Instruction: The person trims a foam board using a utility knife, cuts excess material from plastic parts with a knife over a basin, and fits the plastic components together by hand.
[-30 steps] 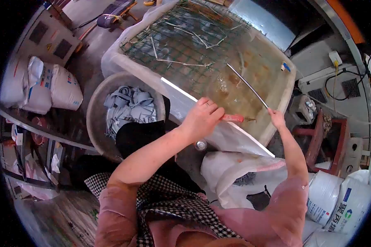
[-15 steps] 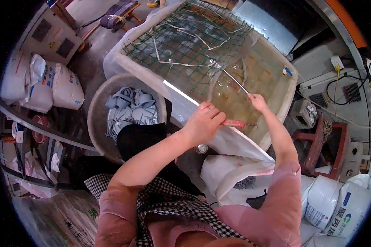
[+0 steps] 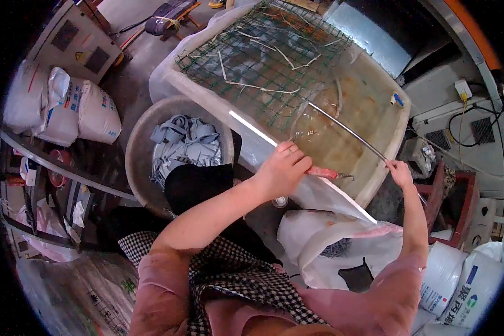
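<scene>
My left hand (image 3: 285, 168) is closed around a red-handled tool (image 3: 326, 172) with a thin dark tip; its exact kind is unclear. It is above the near edge of a large tub of cloudy water (image 3: 400, 126), close to a white strip (image 3: 252, 125) along that edge. My right hand (image 3: 399, 172) grips a long metal rod (image 3: 353, 133) near the tub's right side. The rod slants over the water, its far end close to a green wire mesh (image 3: 263, 70). A faint curved loop shows in the water by that end; whether it joins the rod, I cannot tell.
A round basin (image 3: 137, 134) of grey plastic parts stands left of the tub. Below the near edge sits an open white sack (image 3: 302, 235). Filled sacks (image 3: 98, 115) are at left, more sacks (image 3: 445, 274) at lower right. A red-brown frame (image 3: 465, 207) stands at right.
My right hand has moved right and down, drawing the rod toward the tub's right side. My left hand keeps its hold on the red-handled tool. The view has shifted slightly.
</scene>
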The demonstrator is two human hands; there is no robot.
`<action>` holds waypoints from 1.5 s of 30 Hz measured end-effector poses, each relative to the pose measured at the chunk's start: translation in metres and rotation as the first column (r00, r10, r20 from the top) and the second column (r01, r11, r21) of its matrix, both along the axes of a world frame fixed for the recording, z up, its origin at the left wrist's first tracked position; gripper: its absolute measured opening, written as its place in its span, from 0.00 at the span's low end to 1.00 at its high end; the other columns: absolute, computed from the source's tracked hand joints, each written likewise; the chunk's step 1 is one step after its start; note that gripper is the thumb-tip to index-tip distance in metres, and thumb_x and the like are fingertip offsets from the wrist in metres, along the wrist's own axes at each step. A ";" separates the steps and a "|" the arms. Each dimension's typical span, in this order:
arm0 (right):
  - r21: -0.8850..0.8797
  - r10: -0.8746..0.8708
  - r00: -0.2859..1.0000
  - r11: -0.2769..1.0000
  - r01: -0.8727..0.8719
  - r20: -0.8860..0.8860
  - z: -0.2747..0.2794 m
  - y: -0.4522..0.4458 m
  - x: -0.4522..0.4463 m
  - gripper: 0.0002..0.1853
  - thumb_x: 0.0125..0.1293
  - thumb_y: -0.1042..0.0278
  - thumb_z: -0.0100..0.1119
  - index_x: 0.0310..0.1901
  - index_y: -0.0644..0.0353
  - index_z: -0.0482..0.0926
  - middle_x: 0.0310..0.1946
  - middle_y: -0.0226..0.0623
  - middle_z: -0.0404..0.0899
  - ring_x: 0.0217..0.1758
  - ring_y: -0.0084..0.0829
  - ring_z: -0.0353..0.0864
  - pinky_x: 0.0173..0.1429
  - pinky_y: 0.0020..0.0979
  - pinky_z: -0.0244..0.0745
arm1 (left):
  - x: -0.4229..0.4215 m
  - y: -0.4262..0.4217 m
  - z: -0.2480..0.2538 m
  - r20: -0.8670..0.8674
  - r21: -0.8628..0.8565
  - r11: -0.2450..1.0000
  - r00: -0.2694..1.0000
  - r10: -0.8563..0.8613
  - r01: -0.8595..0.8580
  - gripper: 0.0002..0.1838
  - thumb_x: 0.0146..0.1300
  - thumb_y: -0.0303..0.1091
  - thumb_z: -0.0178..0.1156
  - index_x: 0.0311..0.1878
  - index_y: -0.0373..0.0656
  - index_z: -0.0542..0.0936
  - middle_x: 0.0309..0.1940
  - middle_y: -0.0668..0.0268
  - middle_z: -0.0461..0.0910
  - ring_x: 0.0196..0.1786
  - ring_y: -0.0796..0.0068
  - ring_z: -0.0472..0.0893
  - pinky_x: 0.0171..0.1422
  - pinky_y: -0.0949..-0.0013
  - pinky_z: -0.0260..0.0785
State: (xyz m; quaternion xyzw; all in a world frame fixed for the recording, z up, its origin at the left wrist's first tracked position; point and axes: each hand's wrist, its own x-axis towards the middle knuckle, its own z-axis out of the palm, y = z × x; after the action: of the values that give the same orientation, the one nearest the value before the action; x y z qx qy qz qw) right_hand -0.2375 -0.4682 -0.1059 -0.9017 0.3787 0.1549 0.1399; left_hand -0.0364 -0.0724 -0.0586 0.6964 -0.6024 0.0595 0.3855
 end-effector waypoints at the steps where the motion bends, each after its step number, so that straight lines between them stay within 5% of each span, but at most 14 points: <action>1: 0.017 0.031 0.999 0.999 -0.031 -0.015 -0.002 -0.003 0.000 0.25 0.61 0.41 0.47 0.38 0.56 0.82 0.34 0.48 0.80 0.43 0.46 0.78 0.49 0.39 0.70 | 0.000 0.000 -0.001 -0.003 0.002 1.000 1.000 0.004 -0.004 0.14 0.40 0.25 0.60 0.34 0.39 0.72 0.30 0.60 0.71 0.39 0.60 0.73 0.53 0.59 0.63; 8: 0.079 -0.002 0.994 0.997 -0.007 0.111 -0.014 0.007 -0.007 0.23 0.61 0.46 0.50 0.36 0.61 0.80 0.30 0.52 0.78 0.38 0.46 0.79 0.45 0.36 0.70 | 0.001 -0.005 0.001 -0.013 -0.021 1.000 1.000 0.016 -0.016 0.14 0.41 0.26 0.61 0.34 0.40 0.72 0.29 0.60 0.72 0.40 0.59 0.73 0.52 0.59 0.63; 14: -0.223 -0.006 0.999 0.975 -0.004 -0.046 0.068 -0.009 -0.097 0.27 0.59 0.42 0.49 0.32 0.64 0.79 0.34 0.53 0.76 0.41 0.52 0.74 0.45 0.44 0.69 | 0.012 -0.029 -0.006 0.016 0.050 0.998 0.999 0.038 -0.039 0.08 0.47 0.29 0.59 0.32 0.43 0.71 0.27 0.61 0.72 0.37 0.57 0.72 0.46 0.58 0.62; 16: -0.235 0.089 0.974 0.971 -0.038 0.208 0.073 -0.031 -0.146 0.24 0.58 0.47 0.53 0.23 0.65 0.78 0.20 0.49 0.74 0.27 0.47 0.74 0.33 0.41 0.67 | 0.020 -0.036 -0.010 0.023 0.006 0.999 0.998 0.052 -0.052 0.07 0.49 0.29 0.58 0.32 0.43 0.71 0.26 0.61 0.72 0.35 0.58 0.72 0.44 0.59 0.61; 17: -0.439 0.190 0.965 0.893 -0.093 0.182 0.093 -0.027 -0.161 0.24 0.56 0.47 0.56 0.22 0.66 0.77 0.18 0.47 0.72 0.24 0.44 0.73 0.31 0.40 0.66 | 0.021 -0.039 -0.007 0.004 -0.051 0.998 0.999 0.033 -0.033 0.07 0.50 0.28 0.57 0.32 0.43 0.71 0.25 0.61 0.72 0.34 0.58 0.73 0.44 0.59 0.61; 18: -0.407 0.073 0.992 0.913 -0.025 0.103 0.098 -0.049 -0.189 0.25 0.54 0.47 0.60 0.21 0.67 0.76 0.19 0.46 0.72 0.26 0.44 0.73 0.34 0.41 0.66 | 0.024 -0.043 -0.009 0.034 -0.050 0.997 0.998 0.053 -0.052 0.07 0.50 0.28 0.57 0.32 0.43 0.71 0.25 0.61 0.72 0.34 0.58 0.73 0.44 0.59 0.61; 19: -0.472 -0.001 0.956 0.870 0.145 0.292 0.111 -0.030 -0.201 0.25 0.53 0.48 0.62 0.21 0.69 0.76 0.23 0.47 0.72 0.29 0.45 0.73 0.38 0.40 0.67 | 0.027 -0.048 -0.013 0.026 -0.090 0.995 0.999 0.048 -0.045 0.07 0.50 0.28 0.57 0.33 0.43 0.71 0.25 0.61 0.72 0.34 0.58 0.73 0.44 0.60 0.60; 25: -0.343 -0.023 0.951 0.930 0.133 0.308 0.067 -0.048 -0.247 0.24 0.58 0.52 0.59 0.22 0.72 0.74 0.21 0.47 0.71 0.28 0.38 0.74 0.37 0.36 0.67 | 0.020 -0.047 -0.006 0.039 0.029 0.996 0.996 0.085 -0.086 0.07 0.52 0.30 0.57 0.35 0.42 0.72 0.26 0.60 0.73 0.34 0.58 0.74 0.45 0.60 0.60; 29: 0.078 -0.229 0.840 0.972 0.220 0.492 0.072 -0.009 -0.195 0.26 0.62 0.52 0.53 0.16 0.69 0.75 0.10 0.37 0.71 0.16 0.32 0.70 0.29 0.32 0.65 | 0.016 -0.046 -0.004 0.030 0.047 0.994 0.995 0.097 -0.098 0.07 0.54 0.30 0.56 0.36 0.41 0.73 0.27 0.59 0.74 0.35 0.58 0.74 0.45 0.60 0.60; 34: -0.163 0.015 0.914 0.985 0.056 0.405 0.039 -0.030 -0.160 0.28 0.64 0.49 0.48 0.18 0.68 0.75 0.17 0.46 0.73 0.24 0.43 0.74 0.35 0.39 0.66 | 0.031 -0.053 -0.010 0.089 0.070 0.991 0.990 0.106 -0.112 0.06 0.54 0.32 0.55 0.34 0.43 0.73 0.27 0.59 0.75 0.36 0.58 0.75 0.44 0.59 0.61; 35: 0.053 -0.120 0.955 0.993 0.110 0.271 0.075 -0.007 -0.138 0.28 0.64 0.48 0.46 0.19 0.68 0.74 0.21 0.49 0.74 0.29 0.48 0.74 0.37 0.42 0.66 | 0.027 -0.058 -0.015 0.140 0.080 0.990 0.985 0.102 -0.114 0.05 0.55 0.33 0.54 0.33 0.43 0.74 0.27 0.59 0.75 0.36 0.59 0.76 0.44 0.58 0.61; 36: -0.116 0.020 0.968 0.993 0.010 0.251 0.061 -0.024 -0.144 0.28 0.64 0.48 0.46 0.19 0.68 0.74 0.21 0.49 0.73 0.30 0.49 0.74 0.36 0.42 0.66 | 0.022 -0.054 -0.003 0.106 0.141 0.986 0.991 0.079 -0.094 0.05 0.55 0.32 0.54 0.33 0.43 0.74 0.28 0.58 0.75 0.36 0.58 0.76 0.44 0.57 0.62; 41: -0.136 -0.205 0.955 0.962 0.237 0.212 0.076 0.002 -0.115 0.33 0.61 0.39 0.46 0.16 0.65 0.75 0.17 0.46 0.75 0.27 0.43 0.78 0.38 0.38 0.69 | 0.021 -0.039 0.004 0.068 0.090 0.993 0.995 0.067 -0.073 0.06 0.51 0.28 0.57 0.32 0.41 0.71 0.28 0.56 0.75 0.37 0.54 0.74 0.45 0.57 0.61; 45: -0.193 -0.214 0.977 0.959 0.210 0.002 0.052 -0.030 -0.091 0.32 0.62 0.38 0.43 0.32 0.65 0.81 0.36 0.57 0.77 0.44 0.53 0.75 0.49 0.45 0.68 | 0.024 -0.039 0.009 0.049 0.100 0.993 0.997 0.051 -0.056 0.07 0.51 0.28 0.56 0.33 0.40 0.70 0.29 0.56 0.74 0.37 0.54 0.73 0.46 0.57 0.60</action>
State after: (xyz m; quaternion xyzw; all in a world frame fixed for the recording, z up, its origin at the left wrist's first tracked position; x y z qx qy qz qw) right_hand -0.3282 -0.4983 -0.0536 -0.8637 0.4874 0.1104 0.0645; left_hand -0.0125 -0.1112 -0.0499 0.7295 -0.5944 0.0552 0.3338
